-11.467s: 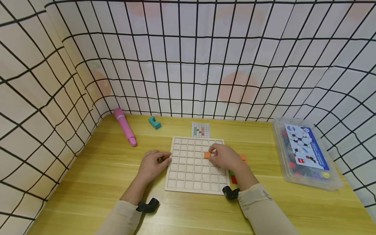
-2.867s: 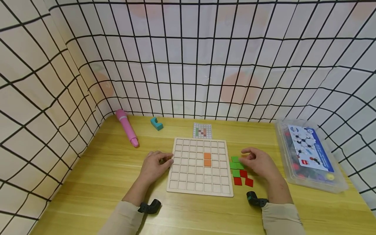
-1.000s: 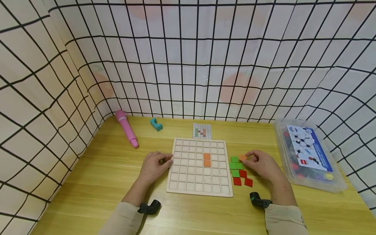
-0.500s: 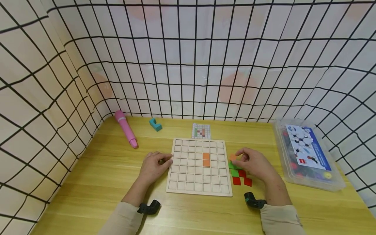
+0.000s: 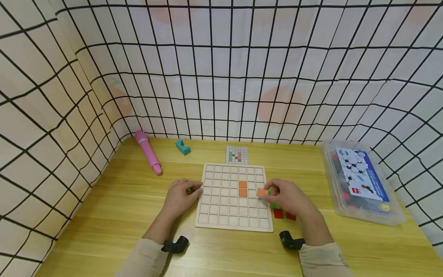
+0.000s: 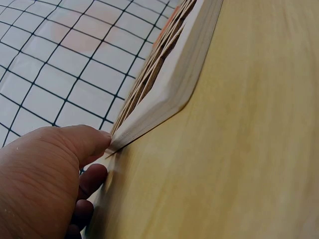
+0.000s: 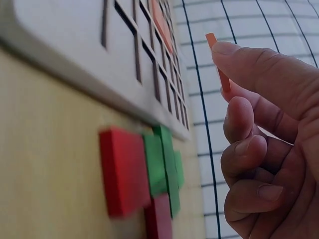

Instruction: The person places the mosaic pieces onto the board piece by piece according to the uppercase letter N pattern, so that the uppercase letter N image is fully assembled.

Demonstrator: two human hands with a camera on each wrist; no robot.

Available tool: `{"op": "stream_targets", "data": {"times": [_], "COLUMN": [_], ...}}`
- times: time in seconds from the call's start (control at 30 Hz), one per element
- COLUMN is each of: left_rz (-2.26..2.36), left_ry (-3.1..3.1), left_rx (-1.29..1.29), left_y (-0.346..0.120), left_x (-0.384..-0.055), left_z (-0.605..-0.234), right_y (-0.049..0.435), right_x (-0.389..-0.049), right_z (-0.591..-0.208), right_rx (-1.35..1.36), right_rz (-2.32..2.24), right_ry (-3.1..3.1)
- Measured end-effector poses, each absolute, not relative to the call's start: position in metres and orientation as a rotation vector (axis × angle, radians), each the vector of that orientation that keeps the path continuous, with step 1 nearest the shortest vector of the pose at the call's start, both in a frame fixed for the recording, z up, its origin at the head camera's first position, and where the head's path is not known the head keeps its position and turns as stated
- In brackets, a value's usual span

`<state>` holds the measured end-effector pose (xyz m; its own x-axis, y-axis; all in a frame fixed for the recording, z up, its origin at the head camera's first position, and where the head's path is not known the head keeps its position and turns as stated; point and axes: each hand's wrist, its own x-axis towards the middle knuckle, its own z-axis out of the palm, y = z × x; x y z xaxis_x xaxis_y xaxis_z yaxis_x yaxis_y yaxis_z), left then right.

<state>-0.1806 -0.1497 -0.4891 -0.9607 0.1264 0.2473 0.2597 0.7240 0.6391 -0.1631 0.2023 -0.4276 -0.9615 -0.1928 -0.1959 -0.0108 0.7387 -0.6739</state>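
My right hand [image 5: 288, 196] pinches a small square orange tile [image 5: 262, 192] between thumb and index finger, over the right side of the wooden grid board [image 5: 221, 223]. In the right wrist view, that tile is seen edge-on and raised above the board. Two orange tiles [image 5: 243, 188] lie in neighbouring cells of one column, right of the board's middle. With thumb and index finger, my left hand [image 5: 180, 196] touches the board's left edge. Green tiles [image 7: 156, 167] and red tiles [image 7: 124, 172] lie just right of the board, partly hidden under my right hand in the head view.
Behind the board lies a small printed grid card [image 5: 237, 155] with coloured squares. A teal block [image 5: 182, 147] and a pink microphone-shaped thing [image 5: 148, 152] lie back left. On the right stands a clear plastic box [image 5: 363, 181] with a molecule label. A grid-patterned cloth [image 5: 221, 92] closes off the back.
The second orange tile appeared on the board since the oldest frame. My right hand then picked up another orange tile beside the green ones and has moved left over the board. My left hand stays put.
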Motion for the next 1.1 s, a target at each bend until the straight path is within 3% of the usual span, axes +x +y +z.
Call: {"op": "stream_targets", "data": {"times": [0.6,1.1], "left_rz": [-1.05,-1.065], "left_ry": [-2.749,-2.75], "left_rx": [-0.297,-0.297], "left_y": [-0.15,-0.15], "left_x": [-0.181,-0.181], "left_z": [-0.49,-0.489], "right_y": [0.156,0.147], "right_x": [-0.157,-0.155], "right_z": [-0.438,-0.443], "right_rx": [-0.322,-0.37], "right_rz": [-0.839,-0.804], "right_ry": [2.765,2.8]}}
